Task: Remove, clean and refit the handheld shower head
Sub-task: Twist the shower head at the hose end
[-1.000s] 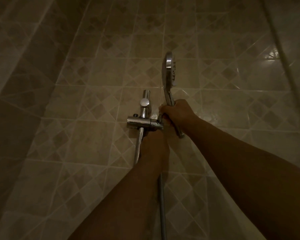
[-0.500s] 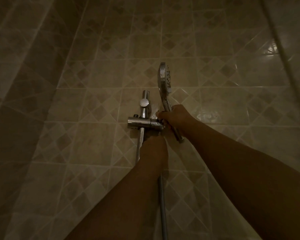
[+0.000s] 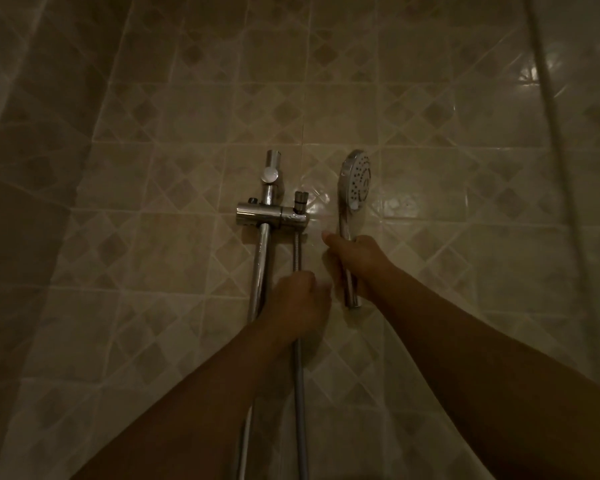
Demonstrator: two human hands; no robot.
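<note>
Handheld shower, removal stage. The head (image 3: 356, 181) is held off its mount by the right hand (image 3: 357, 261), whose fingers are wrapped round the handle. Its long axis is set nearly upright: the spray face is uppermost and turned partly toward the camera, and the bare lower end of the handle is seen below the fist, with nothing joined to it. The head lies to the right of the bracket (image 3: 272, 214), near it but apart.

The hose (image 3: 300, 393) is gripped by the left hand (image 3: 295, 303), closed round it just below the bracket. The hose's nut (image 3: 300, 197) is seated in the bracket's right end, beside the rail (image 3: 262, 265). The tiled wall (image 3: 465, 168) is seen behind.

The removal is judged complete and the cleaning not yet begun. For refitting, the handle's lower end would have to be brought leftward to the nut; the right hand is the nearer to the head, the left to the hose.

Counted: one head, one hose, one nut, one bracket, one rail, two hands.
</note>
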